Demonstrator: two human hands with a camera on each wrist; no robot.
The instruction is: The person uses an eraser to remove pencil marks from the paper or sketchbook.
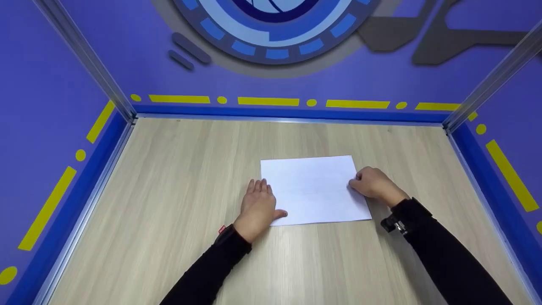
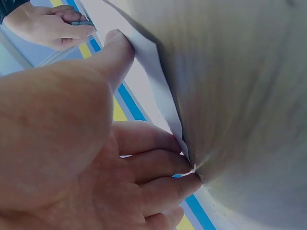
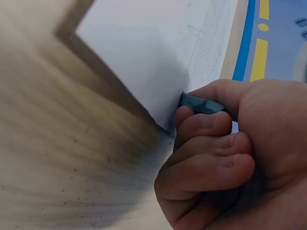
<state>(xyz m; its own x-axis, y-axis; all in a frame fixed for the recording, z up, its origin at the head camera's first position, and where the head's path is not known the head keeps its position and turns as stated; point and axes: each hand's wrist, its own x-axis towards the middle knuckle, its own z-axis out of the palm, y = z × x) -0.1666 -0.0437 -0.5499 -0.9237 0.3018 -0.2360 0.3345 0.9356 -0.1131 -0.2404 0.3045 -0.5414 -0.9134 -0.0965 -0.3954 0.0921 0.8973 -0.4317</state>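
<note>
- Two black sleeves come in from the near side, left sleeve and right sleeve, each slanting in towards the paper.
- The left hand is the nearer to the body. It lies palm down over the paper's left edge, grasping nothing: fingers straight, pointing away from the body, thumb stretched out onto the paper.
- The paper lies on the table between the two hands — to the right of the left hand, to the left of the right. Its long axis runs from side to side, roughly from one hand to the other, with the far edge a little beyond the fingertips. I cannot tell whether it is one sheet or several.
- The right hand is slightly farther out, at the paper's right edge. It is clenched, the thumb and forefinger pinching a small dark blue-grey block, perhaps an eraser.
- The key relation is block to paper: its tip points inward over the right edge, so the right hand is much the nearer for work there. Whether the tip presses or just hovers, I cannot tell.
- Beyond the paper the pale wooden table runs back to a purple wall with yellow dashes.
</note>
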